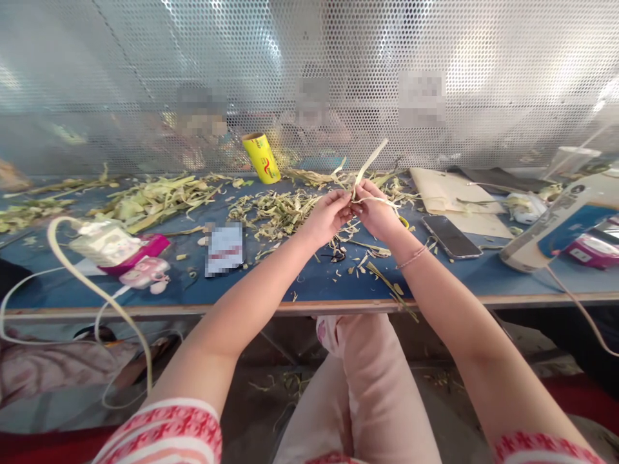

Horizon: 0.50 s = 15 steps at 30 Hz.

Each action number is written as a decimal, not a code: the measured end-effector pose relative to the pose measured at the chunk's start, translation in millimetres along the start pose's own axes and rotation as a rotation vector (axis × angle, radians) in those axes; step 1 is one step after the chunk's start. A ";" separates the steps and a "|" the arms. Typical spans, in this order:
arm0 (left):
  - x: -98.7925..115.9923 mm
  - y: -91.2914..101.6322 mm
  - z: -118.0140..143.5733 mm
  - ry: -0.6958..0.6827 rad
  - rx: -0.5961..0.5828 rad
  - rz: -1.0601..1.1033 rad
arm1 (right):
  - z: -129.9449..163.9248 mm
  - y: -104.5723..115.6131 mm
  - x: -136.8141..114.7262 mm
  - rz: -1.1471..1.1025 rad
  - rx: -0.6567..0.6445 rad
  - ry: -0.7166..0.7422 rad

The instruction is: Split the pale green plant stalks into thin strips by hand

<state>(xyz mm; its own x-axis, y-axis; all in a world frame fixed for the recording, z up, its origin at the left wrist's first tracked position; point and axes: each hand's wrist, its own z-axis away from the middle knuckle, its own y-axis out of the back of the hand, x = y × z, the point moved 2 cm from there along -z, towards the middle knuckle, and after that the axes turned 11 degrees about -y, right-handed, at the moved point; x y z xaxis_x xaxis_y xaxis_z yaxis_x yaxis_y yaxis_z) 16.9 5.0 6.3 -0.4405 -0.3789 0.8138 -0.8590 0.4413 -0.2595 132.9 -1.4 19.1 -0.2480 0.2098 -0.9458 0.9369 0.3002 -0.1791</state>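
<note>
Over the middle of the blue table, my left hand (pixel 334 211) and my right hand (pixel 372 207) meet with fingertips pinched together. Between them is a pale, flat strip of dried plant stalk (pixel 370 162); one end sticks up and away, and another strand lies across the right fingers. The exact spot where the fingertips grip it is hidden. Behind and below the hands lies a loose heap of yellow-green plant scraps (pixel 275 212). A small yellow loop (pixel 404 222), perhaps a scissors handle, shows beside my right wrist.
A yellow tube (pixel 262 158) leans at the back by the perforated metal panel (pixel 358 51). Larger plant pieces (pixel 155 200) lie left. A phone (pixel 452 237) and cardboard (pixel 452 193) are right; a dark-edged device (pixel 225 250), cable (pixel 111 299) and pink-white items (pixel 145 270) sit left.
</note>
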 end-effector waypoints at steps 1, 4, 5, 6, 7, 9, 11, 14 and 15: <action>0.4 -1.1 0.8 -0.025 0.010 -0.016 | 0.6 -0.7 -0.3 -0.006 -0.005 0.006; 2.1 -4.7 3.1 -0.094 0.049 -0.098 | 2.4 -2.9 -0.9 -0.015 -0.016 0.029; 2.5 -5.8 3.7 -0.109 0.060 -0.129 | 2.8 -3.1 -0.9 -0.006 -0.011 0.036; 2.8 -6.9 4.3 -0.117 0.069 -0.152 | 2.9 -3.0 -0.6 0.009 -0.001 0.046; 2.9 -7.8 4.7 -0.119 0.074 -0.166 | 2.8 -2.4 -0.2 0.031 0.012 0.058; 3.1 -9.3 5.5 -0.112 0.070 -0.170 | 1.9 0.0 0.8 0.085 0.038 0.089; 3.9 -10.2 6.2 -0.098 0.058 -0.164 | 0.2 3.5 1.7 0.142 0.060 0.123; 6.2 -11.0 7.3 -0.079 0.059 -0.133 | -2.6 8.1 2.4 0.174 0.061 0.120; 7.1 -11.4 7.7 -0.074 0.062 -0.113 | -3.4 8.6 3.0 0.164 0.039 0.084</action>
<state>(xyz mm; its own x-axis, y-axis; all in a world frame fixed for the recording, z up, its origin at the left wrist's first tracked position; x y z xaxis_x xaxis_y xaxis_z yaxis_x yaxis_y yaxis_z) 21.6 -9.0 11.1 -0.3562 -0.4832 0.7998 -0.9177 0.3422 -0.2019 139.4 5.0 15.6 -0.1096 0.3301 -0.9376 0.9749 0.2197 -0.0366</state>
